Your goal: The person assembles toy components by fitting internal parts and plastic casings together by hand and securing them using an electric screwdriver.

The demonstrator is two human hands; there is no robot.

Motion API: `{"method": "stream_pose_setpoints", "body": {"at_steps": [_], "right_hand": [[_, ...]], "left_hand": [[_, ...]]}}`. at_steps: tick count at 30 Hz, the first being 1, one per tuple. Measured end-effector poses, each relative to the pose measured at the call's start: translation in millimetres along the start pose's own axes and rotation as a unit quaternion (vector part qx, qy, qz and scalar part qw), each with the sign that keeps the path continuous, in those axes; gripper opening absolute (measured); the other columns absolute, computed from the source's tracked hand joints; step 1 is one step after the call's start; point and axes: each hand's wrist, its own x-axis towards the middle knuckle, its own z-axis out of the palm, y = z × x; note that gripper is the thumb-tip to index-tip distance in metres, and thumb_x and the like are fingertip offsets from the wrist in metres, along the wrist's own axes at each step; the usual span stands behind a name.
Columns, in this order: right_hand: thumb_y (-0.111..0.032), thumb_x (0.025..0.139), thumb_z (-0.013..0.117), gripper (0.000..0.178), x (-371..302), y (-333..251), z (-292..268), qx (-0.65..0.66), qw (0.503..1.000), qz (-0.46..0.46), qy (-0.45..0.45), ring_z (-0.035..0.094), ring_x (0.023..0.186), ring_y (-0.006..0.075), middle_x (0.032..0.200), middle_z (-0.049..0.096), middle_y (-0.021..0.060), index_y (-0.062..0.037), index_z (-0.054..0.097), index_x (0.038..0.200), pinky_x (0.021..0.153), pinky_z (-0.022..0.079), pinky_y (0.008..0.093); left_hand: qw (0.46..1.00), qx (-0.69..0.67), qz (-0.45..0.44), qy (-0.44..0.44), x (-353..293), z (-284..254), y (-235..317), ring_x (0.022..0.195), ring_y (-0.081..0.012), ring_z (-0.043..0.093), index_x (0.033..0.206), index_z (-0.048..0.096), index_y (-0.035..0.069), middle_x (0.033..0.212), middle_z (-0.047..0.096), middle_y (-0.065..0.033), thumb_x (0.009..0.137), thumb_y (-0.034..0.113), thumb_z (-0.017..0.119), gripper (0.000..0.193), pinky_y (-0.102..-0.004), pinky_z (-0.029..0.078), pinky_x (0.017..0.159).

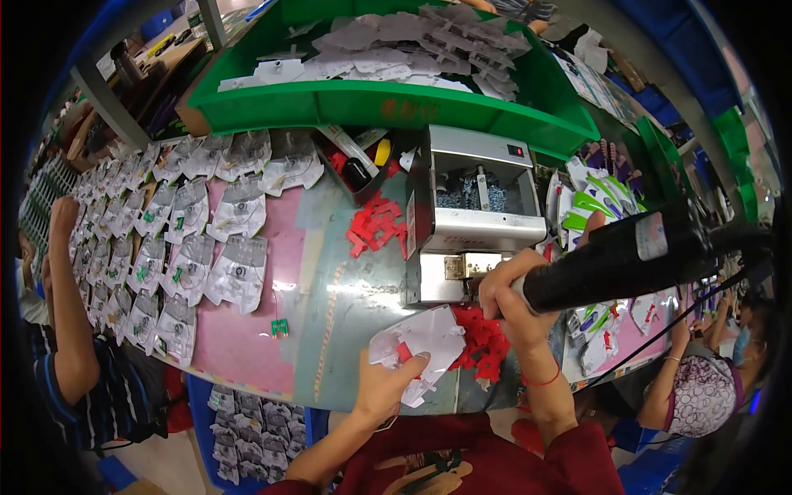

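Observation:
My right hand (521, 307) is wrapped round a black electric screwdriver (615, 262), which lies slantwise with its cable leaving at the right. Its tip end is by the outlet at the front of a silver screw feeder (488, 228); the bit itself is hardly visible. Low at the table's near edge, my left hand (384, 389) grips a white plastic shell (436, 337), thumb on top. A small red plastic piece (404, 351) sits in that shell beside the thumb. Between my hands lies a heap of red plastic pieces (480, 345), next to the shell.
A green bin (330, 107) of white shells stands behind the feeder. Rows of shells with wires (188, 268) cover the table's left. More red pieces (378, 224) lie beside a dark parts box (363, 191). Green-and-white shells (596, 202) are at right. Co-workers sit on both sides.

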Motion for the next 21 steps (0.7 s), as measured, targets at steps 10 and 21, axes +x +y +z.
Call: {"method": "stream_pose_setpoints", "body": {"at_steps": [10,21], "right_hand": [[-0.022,0.075,0.067,0.026,-22.0,-8.8,7.6,0.078,0.993,0.002,-0.083,0.051,0.043,0.0166,0.051,0.052,0.0082,0.0009,0.053,0.071,0.044,0.044,0.0264],[-0.005,0.061,0.074,0.028,-17.8,-28.5,7.0,0.19,0.96,-0.02,-0.205,0.056,0.05,0.0217,0.062,0.058,0.0086,-0.0109,0.061,0.085,0.049,0.046,0.0299]], "left_hand": [[1.0,-0.02,0.004,-0.018,-8.4,13.3,11.6,0.074,-0.0127,0.057,0.097,0.054,-0.005,0.084,0.06,-0.0079,0.067,-0.003,0.062,0.03,-0.026,0.046,0.068],[0.994,-0.027,-0.09,-0.06,-14.8,18.7,34.7,0.078,-0.0156,0.058,0.1,0.053,-0.001,0.088,0.059,-0.0076,0.065,-0.007,0.063,0.036,-0.0274,0.048,0.07]]}}
